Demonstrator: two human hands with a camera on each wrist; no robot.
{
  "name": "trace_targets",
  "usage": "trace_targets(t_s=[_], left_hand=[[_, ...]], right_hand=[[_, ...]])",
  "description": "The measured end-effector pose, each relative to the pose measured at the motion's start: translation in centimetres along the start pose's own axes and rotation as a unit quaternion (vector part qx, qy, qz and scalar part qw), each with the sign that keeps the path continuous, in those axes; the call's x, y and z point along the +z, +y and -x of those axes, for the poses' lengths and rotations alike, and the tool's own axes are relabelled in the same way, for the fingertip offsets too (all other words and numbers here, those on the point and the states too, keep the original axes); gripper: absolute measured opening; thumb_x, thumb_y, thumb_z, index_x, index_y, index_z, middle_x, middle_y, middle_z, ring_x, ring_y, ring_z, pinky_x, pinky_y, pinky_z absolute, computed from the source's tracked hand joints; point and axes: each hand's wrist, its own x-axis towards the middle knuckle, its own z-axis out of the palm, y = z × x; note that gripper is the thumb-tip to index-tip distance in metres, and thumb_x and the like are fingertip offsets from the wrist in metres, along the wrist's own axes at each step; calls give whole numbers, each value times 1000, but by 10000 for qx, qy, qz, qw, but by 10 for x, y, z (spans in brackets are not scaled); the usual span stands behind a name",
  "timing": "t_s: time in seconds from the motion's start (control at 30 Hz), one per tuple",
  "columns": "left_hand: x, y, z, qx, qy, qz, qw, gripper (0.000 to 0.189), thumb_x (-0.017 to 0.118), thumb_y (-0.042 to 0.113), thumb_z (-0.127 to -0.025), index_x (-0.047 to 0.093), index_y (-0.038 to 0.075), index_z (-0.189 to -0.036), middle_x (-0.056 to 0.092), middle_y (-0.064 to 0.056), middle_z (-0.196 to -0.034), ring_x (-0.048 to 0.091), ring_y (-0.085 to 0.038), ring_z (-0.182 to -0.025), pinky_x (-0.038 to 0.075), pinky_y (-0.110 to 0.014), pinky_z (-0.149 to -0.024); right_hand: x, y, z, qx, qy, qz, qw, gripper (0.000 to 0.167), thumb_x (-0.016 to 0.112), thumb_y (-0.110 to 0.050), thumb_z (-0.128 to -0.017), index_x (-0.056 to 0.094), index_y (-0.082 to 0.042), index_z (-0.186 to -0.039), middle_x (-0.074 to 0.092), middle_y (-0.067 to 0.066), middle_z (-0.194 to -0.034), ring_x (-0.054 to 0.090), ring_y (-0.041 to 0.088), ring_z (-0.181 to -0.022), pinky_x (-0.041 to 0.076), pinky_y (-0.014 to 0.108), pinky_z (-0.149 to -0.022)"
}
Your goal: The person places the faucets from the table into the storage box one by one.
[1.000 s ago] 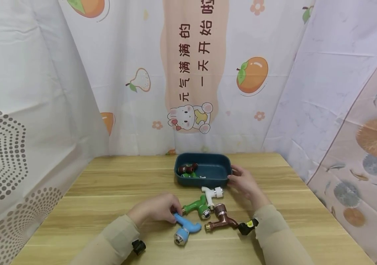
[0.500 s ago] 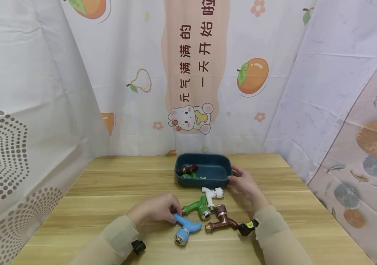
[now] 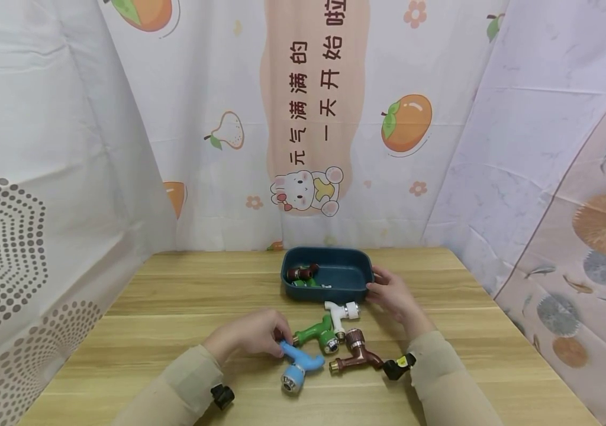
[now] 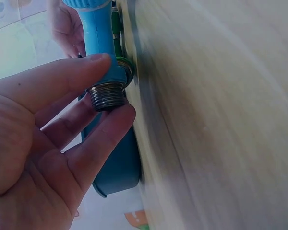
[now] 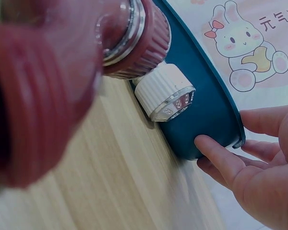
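Note:
In the head view my left hand (image 3: pixel 257 335) pinches the end of a light blue plastic faucet (image 3: pixel 296 357). The left wrist view shows thumb and fingers around its threaded inlet (image 4: pixel 107 97). My right hand (image 3: pixel 395 297) grips the right end of a dark teal bin (image 3: pixel 347 293), fingers on both sides of its wall in the right wrist view. Between the hands lie a green faucet (image 3: pixel 315 332), a white faucet (image 3: pixel 337 312) and a dark red faucet (image 3: pixel 357 350). The red one looms large and close in the right wrist view.
Inside the bin's left part lie a dark red faucet (image 3: pixel 302 273) and something green (image 3: pixel 303 283), partly hidden. The wooden table (image 3: pixel 186 284) ends at a printed curtain (image 3: pixel 228 225) behind the bin, with more curtains on both sides.
Almost nothing moves: both hands keep their holds, and the blue faucet shifts only very slightly. The head view drifts a little.

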Motion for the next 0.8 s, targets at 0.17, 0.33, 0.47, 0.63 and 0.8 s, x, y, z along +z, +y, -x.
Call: trace_targets(t_s=[0.17, 0.33, 0.47, 0.63, 0.8], left_hand=[[-2, 0, 1, 112, 52, 86, 9999, 24, 84, 2, -78, 80, 20, -94, 64, 17, -89, 62, -7, -83, 52, -24, -75], [-5, 0, 1, 211, 99, 70, 9997, 24, 83, 3, -79, 80, 20, -95, 65, 18, -90, 63, -7, -85, 52, -24, -75], [-9, 0, 2, 317, 153, 71, 9994, 23, 81, 2, -80, 80, 18, -96, 66, 16, -92, 63, -6, -86, 53, -23, -75], [-15, 2, 3, 450, 286, 54, 9986, 23, 79, 2, -82, 79, 19, -96, 66, 16, -92, 63, -5, -85, 54, -23, -75], [-20, 3, 3, 450, 500, 54, 9977, 21, 80, 6, -83, 78, 22, -96, 66, 16, -92, 63, -5, -84, 55, -24, -74]], right_hand=[[1, -1, 0, -3, 18, -7, 10000, 63, 48, 11, -100, 22, 7, -158, 24, 38, -157, 44, 54, -132, 42, 56, -104], [1, 0, 0, -1, 8, 20, 10000, 64, 49, 11, -100, 21, 7, -158, 23, 39, -157, 45, 53, -131, 42, 57, -104], [0, 0, 0, 0, -5, -28, 10000, 63, 47, 11, -100, 21, 8, -158, 23, 39, -157, 43, 54, -133, 41, 56, -104], [1, -1, 2, -31, -54, -80, 9999, 64, 46, 12, -100, 18, 9, -157, 20, 40, -157, 40, 55, -134, 40, 57, -105], [3, -3, 2, -52, -64, -68, 9999, 64, 46, 13, -100, 18, 10, -157, 20, 41, -156, 39, 56, -134, 40, 57, -105]])
